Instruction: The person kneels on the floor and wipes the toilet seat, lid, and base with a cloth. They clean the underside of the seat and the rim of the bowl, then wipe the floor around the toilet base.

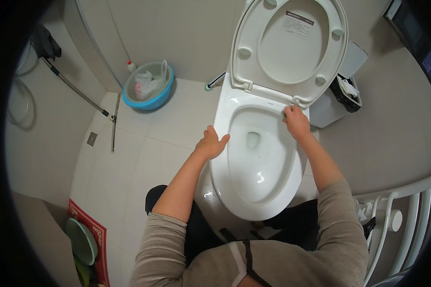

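A white ceramic toilet (221, 190) stands before me, its seat (249, 66) and lid (273, 61) both raised. My left hand (212, 143) rests on the left side of the bowl's rim, thumb spread over the top edge and fingers towards the outside. On the far right of the rim, near the seat hinge, my right hand (296, 122) has its fingers curled down against the ceramic. Something small and dark shows at those fingertips; what it is cannot be made out. A little water (253, 139) lies in the bowl. The lid's underside carries a printed label (297, 24).
Left of the toilet stands a blue basin (151, 104) holding a grey basin and a plastic bag (151, 84). A metal pole (79, 89) leans at the left wall. Behind right is a lidded bin (328, 107); a white towel rail (413, 215) runs near my right arm.
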Demonstrator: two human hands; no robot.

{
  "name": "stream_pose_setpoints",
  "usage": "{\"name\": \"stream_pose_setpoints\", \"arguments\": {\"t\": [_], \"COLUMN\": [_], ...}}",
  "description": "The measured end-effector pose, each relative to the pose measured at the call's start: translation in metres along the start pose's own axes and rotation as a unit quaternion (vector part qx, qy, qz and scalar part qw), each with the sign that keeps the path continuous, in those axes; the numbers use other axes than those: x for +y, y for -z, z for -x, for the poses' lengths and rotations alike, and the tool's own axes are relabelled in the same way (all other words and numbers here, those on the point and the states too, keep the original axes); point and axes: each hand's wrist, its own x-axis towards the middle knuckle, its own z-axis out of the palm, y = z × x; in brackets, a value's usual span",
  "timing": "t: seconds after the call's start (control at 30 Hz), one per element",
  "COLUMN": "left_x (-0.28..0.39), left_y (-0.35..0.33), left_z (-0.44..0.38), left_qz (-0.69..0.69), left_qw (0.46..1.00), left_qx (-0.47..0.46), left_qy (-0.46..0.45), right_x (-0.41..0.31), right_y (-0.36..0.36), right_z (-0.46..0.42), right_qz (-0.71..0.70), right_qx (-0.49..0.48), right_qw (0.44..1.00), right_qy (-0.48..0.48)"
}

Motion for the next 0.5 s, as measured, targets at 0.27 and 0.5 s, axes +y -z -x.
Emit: {"name": "stream_pose_setpoints", "arguments": {"t": [0.27,0.5], "left_x": [0.005,0.001], "left_y": [-0.005,0.001], "left_z": [-0.002,-0.009], "left_qz": [-0.005,0.015], "left_qw": [1.000,1.000], "left_qx": [-0.002,-0.002], "left_qy": [0.006,-0.010], "right_x": [-0.014,-0.092], "right_y": [-0.021,-0.015], "right_z": [-0.033,-0.087], "right_qz": [-0.028,-0.170], "right_qx": [0.019,0.028], "right_qw": [0.998,0.940], "right_qy": [0.056,0.295]}}
